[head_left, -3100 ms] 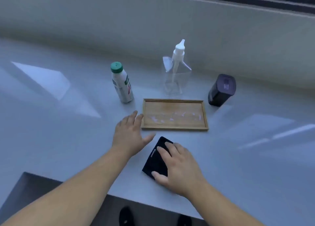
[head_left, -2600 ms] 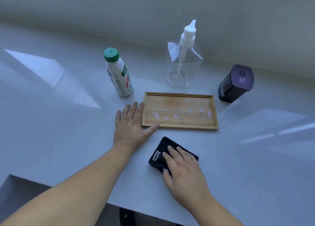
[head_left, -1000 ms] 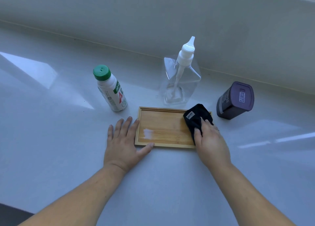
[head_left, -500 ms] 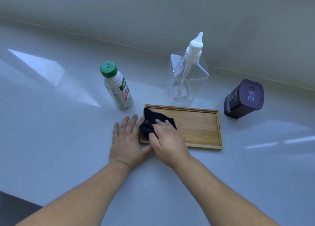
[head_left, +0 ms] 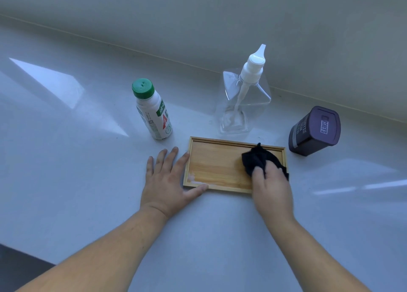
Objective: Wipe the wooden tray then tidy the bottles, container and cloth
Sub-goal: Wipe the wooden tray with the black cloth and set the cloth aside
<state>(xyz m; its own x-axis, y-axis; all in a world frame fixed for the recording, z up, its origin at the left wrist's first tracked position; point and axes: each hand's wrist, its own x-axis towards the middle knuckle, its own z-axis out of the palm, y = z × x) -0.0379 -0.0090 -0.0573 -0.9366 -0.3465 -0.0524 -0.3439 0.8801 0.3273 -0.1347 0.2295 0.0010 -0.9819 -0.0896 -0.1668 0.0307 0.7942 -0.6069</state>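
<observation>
A shallow wooden tray [head_left: 217,166] lies on the pale counter, with a whitish smear at its near left corner. My right hand [head_left: 272,187] presses a bunched black cloth [head_left: 256,159] onto the tray's right end. My left hand [head_left: 168,181] lies flat on the counter, fingers spread, thumb and forefinger against the tray's left edge. Behind the tray stand a white bottle with a green cap [head_left: 154,112] at the left and a clear pump bottle [head_left: 244,97] in the middle. A dark purple container [head_left: 315,131] stands to the right.
A low wall [head_left: 198,23] runs along the back of the counter [head_left: 66,159]. The counter's front edge shows at the lower left, with dark floor [head_left: 17,263] beyond it. Bright light patches lie on the counter at left and right.
My right hand picked the cloth up from the counter and rubbed it across the tray, going right, then left, and now back at the right end. The white streaks are mostly gone.
</observation>
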